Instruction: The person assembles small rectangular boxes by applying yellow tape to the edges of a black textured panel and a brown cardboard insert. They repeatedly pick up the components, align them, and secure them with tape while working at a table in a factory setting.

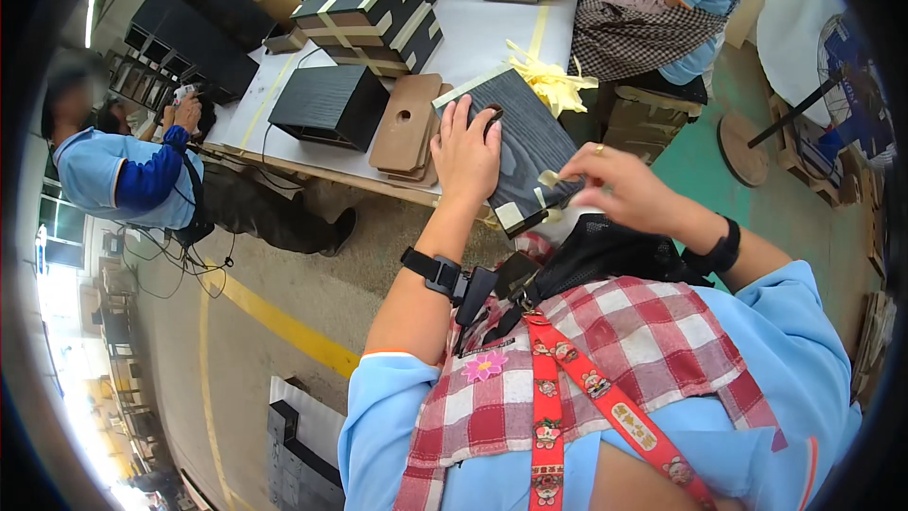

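Note:
A black wood-grain panel [530,142] with a round hole rests tilted off the near edge of the white table [473,38]. My left hand [465,153] lies flat on the panel, fingertips at the hole. My right hand [619,187] pinches a pale strip of tape [549,178] at the panel's lower right edge. Pale tape pieces sit on the panel's near corner [511,216].
Brown boards with holes [407,123] and a black box [329,106] lie left of the panel. Taped black boxes [374,14] stand behind. Yellow strapping [553,83] lies by a person in a checked apron [643,0]. Another person [123,175] sits at left.

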Action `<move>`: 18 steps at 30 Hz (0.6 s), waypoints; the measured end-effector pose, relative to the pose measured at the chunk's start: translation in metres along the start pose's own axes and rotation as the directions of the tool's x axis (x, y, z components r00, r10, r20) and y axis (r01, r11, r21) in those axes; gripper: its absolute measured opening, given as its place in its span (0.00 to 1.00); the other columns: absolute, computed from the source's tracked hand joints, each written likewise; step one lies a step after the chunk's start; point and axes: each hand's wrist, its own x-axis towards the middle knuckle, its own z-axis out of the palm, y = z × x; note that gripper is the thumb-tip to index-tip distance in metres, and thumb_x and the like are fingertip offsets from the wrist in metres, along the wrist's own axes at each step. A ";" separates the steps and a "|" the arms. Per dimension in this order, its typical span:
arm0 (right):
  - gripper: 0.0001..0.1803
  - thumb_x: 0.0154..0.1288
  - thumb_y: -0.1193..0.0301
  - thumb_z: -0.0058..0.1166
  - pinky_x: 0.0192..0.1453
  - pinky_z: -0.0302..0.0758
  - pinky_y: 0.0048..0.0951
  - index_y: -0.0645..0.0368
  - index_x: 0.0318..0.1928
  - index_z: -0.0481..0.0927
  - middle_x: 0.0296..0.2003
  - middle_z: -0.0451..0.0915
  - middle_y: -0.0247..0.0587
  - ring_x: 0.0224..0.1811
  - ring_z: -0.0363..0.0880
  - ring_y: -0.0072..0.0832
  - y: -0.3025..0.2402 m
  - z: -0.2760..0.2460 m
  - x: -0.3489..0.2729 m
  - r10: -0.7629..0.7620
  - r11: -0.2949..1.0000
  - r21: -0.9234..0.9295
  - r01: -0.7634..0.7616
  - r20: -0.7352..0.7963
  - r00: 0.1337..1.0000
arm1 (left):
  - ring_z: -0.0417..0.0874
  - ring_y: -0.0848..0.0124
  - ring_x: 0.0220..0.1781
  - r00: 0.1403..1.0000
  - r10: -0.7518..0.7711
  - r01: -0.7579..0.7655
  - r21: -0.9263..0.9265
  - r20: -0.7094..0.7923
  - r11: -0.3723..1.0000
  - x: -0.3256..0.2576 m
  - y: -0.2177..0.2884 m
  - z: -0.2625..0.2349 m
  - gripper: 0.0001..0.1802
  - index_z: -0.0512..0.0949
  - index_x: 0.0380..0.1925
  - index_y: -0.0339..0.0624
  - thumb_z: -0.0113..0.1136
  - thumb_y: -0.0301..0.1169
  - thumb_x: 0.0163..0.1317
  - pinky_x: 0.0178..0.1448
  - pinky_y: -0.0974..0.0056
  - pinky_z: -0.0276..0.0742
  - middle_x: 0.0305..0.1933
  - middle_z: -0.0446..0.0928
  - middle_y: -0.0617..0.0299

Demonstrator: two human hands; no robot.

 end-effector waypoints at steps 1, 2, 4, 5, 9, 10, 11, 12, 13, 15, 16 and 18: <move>0.08 0.56 0.75 0.55 0.40 0.72 0.30 0.61 0.38 0.75 0.34 0.74 0.39 0.36 0.74 0.32 0.001 0.008 0.000 -0.061 0.991 -0.119 0.061 -0.002 0.998 | 0.57 0.61 0.69 1.000 -0.005 0.005 -0.004 0.003 1.000 0.000 0.000 0.000 0.16 0.77 0.48 0.53 0.50 0.41 0.63 0.64 0.49 0.56 0.65 0.63 0.60; 0.10 0.54 0.74 0.55 0.41 0.71 0.31 0.60 0.39 0.75 0.35 0.73 0.39 0.37 0.74 0.33 0.001 0.014 0.000 -0.122 0.964 -0.236 0.120 0.004 0.992 | 0.57 0.61 0.69 1.000 0.003 -0.003 -0.002 -0.002 1.000 0.001 0.000 0.000 0.16 0.77 0.48 0.53 0.50 0.41 0.63 0.64 0.50 0.56 0.65 0.63 0.60; 0.13 0.51 0.73 0.56 0.40 0.71 0.32 0.59 0.40 0.74 0.36 0.72 0.38 0.37 0.74 0.34 0.002 0.027 0.002 -0.246 0.890 -0.387 0.242 0.039 0.968 | 0.57 0.62 0.69 1.000 0.014 -0.014 0.003 -0.009 1.000 0.001 0.000 0.001 0.16 0.77 0.48 0.53 0.50 0.41 0.63 0.63 0.50 0.56 0.65 0.63 0.60; 0.15 0.50 0.73 0.56 0.40 0.71 0.32 0.58 0.40 0.73 0.37 0.72 0.38 0.37 0.74 0.35 0.005 0.033 0.002 -0.304 0.838 -0.457 0.298 0.064 0.951 | 0.57 0.62 0.69 1.000 0.012 -0.012 0.008 -0.006 1.000 0.000 0.000 0.001 0.16 0.77 0.48 0.53 0.50 0.41 0.63 0.63 0.51 0.56 0.65 0.63 0.60; 0.06 0.52 0.72 0.52 0.37 0.69 0.32 0.56 0.32 0.75 0.30 0.73 0.36 0.34 0.73 0.34 0.020 0.032 -0.021 -0.365 0.880 -0.209 0.427 0.276 0.889 | 0.58 0.62 0.69 1.000 0.012 -0.012 0.015 -0.002 1.000 0.001 0.000 0.001 0.16 0.77 0.48 0.53 0.50 0.42 0.63 0.63 0.51 0.56 0.65 0.63 0.61; 0.02 0.52 0.72 0.54 0.37 0.69 0.33 0.54 0.29 0.76 0.28 0.73 0.34 0.32 0.71 0.34 0.005 0.031 -0.027 -0.318 0.944 -0.001 0.329 0.258 0.912 | 0.58 0.62 0.69 1.000 0.012 -0.012 0.015 -0.002 1.000 0.000 0.000 0.001 0.16 0.77 0.48 0.53 0.50 0.42 0.63 0.63 0.51 0.56 0.65 0.63 0.61; 0.02 0.54 0.74 0.56 0.40 0.70 0.32 0.55 0.28 0.76 0.30 0.75 0.34 0.34 0.73 0.33 -0.013 0.019 -0.033 -0.221 0.975 0.116 0.190 0.397 0.891 | 0.58 0.62 0.69 1.000 0.014 -0.014 0.021 -0.013 1.000 0.001 0.000 0.002 0.16 0.76 0.48 0.53 0.50 0.42 0.63 0.63 0.50 0.56 0.65 0.64 0.60; 0.03 0.55 0.75 0.57 0.42 0.70 0.30 0.56 0.29 0.76 0.31 0.75 0.34 0.36 0.74 0.31 -0.026 0.007 -0.030 -0.178 0.960 0.267 0.086 0.341 0.923 | 0.58 0.61 0.69 1.000 0.018 -0.017 0.027 -0.021 0.999 0.000 0.000 0.002 0.16 0.76 0.48 0.52 0.51 0.42 0.62 0.63 0.50 0.56 0.64 0.64 0.60; 0.03 0.56 0.76 0.57 0.43 0.70 0.27 0.57 0.29 0.76 0.32 0.76 0.34 0.38 0.74 0.29 -0.034 0.000 -0.026 -0.119 0.912 0.410 -0.009 0.285 0.951 | 0.58 0.61 0.69 0.999 0.030 -0.029 0.030 -0.029 0.999 0.001 0.002 0.001 0.16 0.76 0.48 0.51 0.51 0.42 0.62 0.63 0.49 0.56 0.64 0.64 0.59; 0.02 0.58 0.77 0.56 0.46 0.70 0.23 0.59 0.31 0.76 0.32 0.76 0.34 0.40 0.75 0.23 -0.023 -0.013 -0.004 -0.137 0.915 0.391 0.096 0.077 0.988 | 0.60 0.61 0.67 0.995 0.041 -0.031 0.105 -0.095 0.994 0.000 0.002 -0.001 0.16 0.76 0.48 0.50 0.54 0.38 0.60 0.63 0.49 0.57 0.64 0.64 0.59; 0.03 0.60 0.75 0.56 0.45 0.69 0.21 0.61 0.33 0.76 0.32 0.75 0.33 0.38 0.74 0.19 -0.014 -0.014 0.002 0.094 0.773 0.621 -0.130 0.091 0.991 | 0.61 0.60 0.67 0.990 0.055 -0.036 0.142 -0.131 0.989 0.001 0.005 -0.006 0.16 0.76 0.47 0.49 0.55 0.37 0.60 0.62 0.49 0.57 0.64 0.64 0.59; 0.06 0.63 0.72 0.55 0.42 0.71 0.19 0.62 0.34 0.76 0.31 0.76 0.31 0.34 0.74 0.16 -0.002 -0.012 0.008 0.301 0.563 0.776 -0.286 0.130 0.945 | 0.67 0.59 0.61 0.979 0.161 -0.164 -0.007 -0.122 0.987 -0.001 0.015 -0.029 0.15 0.77 0.45 0.47 0.58 0.33 0.57 0.60 0.52 0.62 0.58 0.69 0.57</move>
